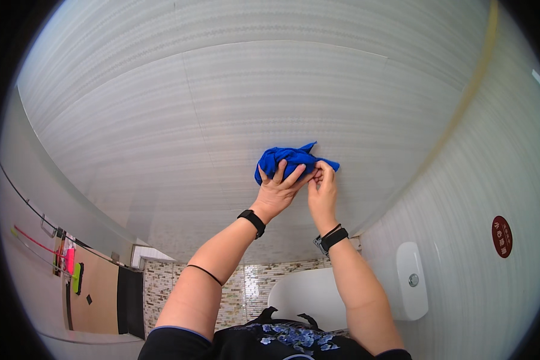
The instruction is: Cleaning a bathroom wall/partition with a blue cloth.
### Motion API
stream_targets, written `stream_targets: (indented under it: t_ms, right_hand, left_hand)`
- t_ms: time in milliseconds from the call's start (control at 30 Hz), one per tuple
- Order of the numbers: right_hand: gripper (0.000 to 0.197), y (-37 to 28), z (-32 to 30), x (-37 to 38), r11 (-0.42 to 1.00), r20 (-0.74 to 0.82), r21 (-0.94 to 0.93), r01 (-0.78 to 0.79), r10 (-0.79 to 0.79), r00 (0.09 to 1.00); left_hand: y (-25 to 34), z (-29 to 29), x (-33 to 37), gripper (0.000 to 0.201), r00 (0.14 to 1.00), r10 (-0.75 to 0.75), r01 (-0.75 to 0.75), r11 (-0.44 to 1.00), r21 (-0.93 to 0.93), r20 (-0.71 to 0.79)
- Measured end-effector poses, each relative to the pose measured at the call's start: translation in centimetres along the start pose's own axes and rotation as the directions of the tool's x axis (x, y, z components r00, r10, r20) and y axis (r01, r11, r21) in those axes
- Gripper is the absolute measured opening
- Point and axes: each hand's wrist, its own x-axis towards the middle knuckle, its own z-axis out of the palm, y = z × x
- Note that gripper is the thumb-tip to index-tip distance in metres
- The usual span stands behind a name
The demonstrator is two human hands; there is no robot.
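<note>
Blue cloth [288, 157] bunched; between both hands [277, 193] [323, 193] and wall [234, 102].

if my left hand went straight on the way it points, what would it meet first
Your left hand would meet the blue cloth against its fingers, then probably the pale wall, though depth is hard to judge.

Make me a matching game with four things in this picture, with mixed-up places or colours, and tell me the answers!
Things:
1. cloth
2. sign
3. toilet
4. flowers

Clues:
A. white, low in the picture
B. on the front of the black shirt
C. bright blue, under the left hand
D. dark red oval, on the right-hand wall

Pairs: 1-C, 2-D, 3-A, 4-B
</note>
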Motion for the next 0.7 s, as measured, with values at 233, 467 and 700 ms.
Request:
stream_targets:
  t_ms: [233,467,700]
  right_hand:
    - [0.029,0.3,-1.2,0.9,0.996,-0.036,0.085,-0.030,0.033,0.999]
    - [0.035,-4.2,-5.5,8.2,0.981,-0.210,0.046,0.190,-0.177,0.962]
    - [0.033,-3.8,-6.7,9.6,0.971,-0.239,0.015,0.240,-0.230,0.943]
  left_hand:
    - [0.1,-2.3,2.5,0.066,0.990,0.034,-0.015,0.991,-0.135,0.135]
    - [-0.7,-4.5,14.2,0.058,0.972,-0.099,0.045,0.968,-0.246,-0.213]
    - [1.3,-2.6,15.5,0.057,0.961,-0.176,0.147,0.979,-0.141,-0.215]
